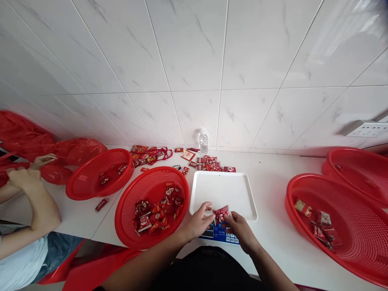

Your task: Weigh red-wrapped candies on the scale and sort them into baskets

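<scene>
A small candy packet (222,214), red and pink with pale edges, is held between my two hands over the front edge of the scale. My left hand (200,221) is closed at its left edge, thumb against it and index finger curled above. On the other side, my right hand (240,231) pinches the packet's right end between thumb and fingers. Beneath lies the scale's white tray (222,190), with nothing else on it; its blue keypad panel (220,233) is partly covered by my hands. The print on the packet is too small to read.
Left of the scale, a red basket (127,202) holds many red-wrapped sweets; another basket (75,190) stands beyond. Two more baskets (292,202) stand right. Loose packets (209,163) and a water bottle (203,142) sit by the wall. A co-worker's arms (39,202) are far left.
</scene>
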The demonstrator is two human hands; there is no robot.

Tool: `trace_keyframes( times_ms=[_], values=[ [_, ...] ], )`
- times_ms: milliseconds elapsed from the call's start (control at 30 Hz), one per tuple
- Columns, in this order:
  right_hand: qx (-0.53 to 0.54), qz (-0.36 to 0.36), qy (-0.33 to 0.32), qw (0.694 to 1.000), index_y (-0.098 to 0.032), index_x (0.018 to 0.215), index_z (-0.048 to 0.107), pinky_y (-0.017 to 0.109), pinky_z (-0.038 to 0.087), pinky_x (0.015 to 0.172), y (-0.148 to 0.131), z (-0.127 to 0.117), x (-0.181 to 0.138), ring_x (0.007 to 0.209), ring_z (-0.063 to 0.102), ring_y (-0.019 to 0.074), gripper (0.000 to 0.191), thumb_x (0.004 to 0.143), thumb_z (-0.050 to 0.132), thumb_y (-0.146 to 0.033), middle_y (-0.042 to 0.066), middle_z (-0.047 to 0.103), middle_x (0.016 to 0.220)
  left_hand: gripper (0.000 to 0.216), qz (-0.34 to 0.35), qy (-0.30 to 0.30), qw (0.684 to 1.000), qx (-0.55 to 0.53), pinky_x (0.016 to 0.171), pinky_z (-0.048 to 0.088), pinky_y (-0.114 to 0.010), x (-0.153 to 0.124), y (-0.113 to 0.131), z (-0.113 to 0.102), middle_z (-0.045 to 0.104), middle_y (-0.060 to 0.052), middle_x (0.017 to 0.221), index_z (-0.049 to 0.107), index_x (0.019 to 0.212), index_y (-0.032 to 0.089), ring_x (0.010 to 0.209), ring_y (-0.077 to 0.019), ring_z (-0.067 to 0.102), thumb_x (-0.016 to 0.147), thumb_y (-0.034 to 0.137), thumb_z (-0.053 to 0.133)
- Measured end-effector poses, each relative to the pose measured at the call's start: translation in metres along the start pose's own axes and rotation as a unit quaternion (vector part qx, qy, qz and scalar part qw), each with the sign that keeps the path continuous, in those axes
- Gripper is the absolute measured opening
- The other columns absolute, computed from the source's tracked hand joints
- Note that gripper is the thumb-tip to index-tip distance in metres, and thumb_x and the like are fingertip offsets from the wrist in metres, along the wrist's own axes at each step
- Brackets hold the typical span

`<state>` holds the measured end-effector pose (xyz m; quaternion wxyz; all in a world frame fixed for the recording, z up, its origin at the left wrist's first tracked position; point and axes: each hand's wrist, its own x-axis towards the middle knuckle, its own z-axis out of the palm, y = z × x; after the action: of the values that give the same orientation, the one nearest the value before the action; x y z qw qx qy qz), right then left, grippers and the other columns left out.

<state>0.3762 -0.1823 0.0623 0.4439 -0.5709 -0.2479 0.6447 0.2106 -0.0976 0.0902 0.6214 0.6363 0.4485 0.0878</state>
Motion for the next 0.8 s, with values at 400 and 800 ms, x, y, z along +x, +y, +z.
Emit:
trace_keyframes(
  times_ms=[400, 800],
  values=[
    [-0.277, 0.012, -0.184, 0.943, -0.02, 0.104, 0.066, 0.033, 0.044, 0.083, 0.004, -0.028, -0.036, 0.097, 0.06, 0.0228, 0.042, 0.08, 0.056, -0.054, 0.007, 0.067, 0.105, 0.032, -0.134, -0.2, 0.961, 0.136, 0.054, 0.033, -0.022, -0.045, -0.039, -0.021, 0.052, 0.003, 0.07, 0.06, 0.087, 0.022, 0.059, -0.0109, 0.043, 0.079, 0.052, 0.053],
    [-0.298, -0.133, 0.115, 0.938, -0.024, 0.075, 0.051, 0.03, 0.039, 0.064, -0.019, -0.021, -0.009, 0.068, 0.052, 0.0193, 0.034, 0.085, 0.041, -0.055, 0.001, 0.058, 0.069, 0.02, 0.115, 0.154, 0.971, 0.144, 0.067, 0.038, -0.026, 0.01, 0.014, -0.019, 0.051, 0.003, 0.068, 0.049, 0.071, 0.021, 0.068, -0.0142, 0.049, 0.085, 0.035, 0.044]
  ],
)
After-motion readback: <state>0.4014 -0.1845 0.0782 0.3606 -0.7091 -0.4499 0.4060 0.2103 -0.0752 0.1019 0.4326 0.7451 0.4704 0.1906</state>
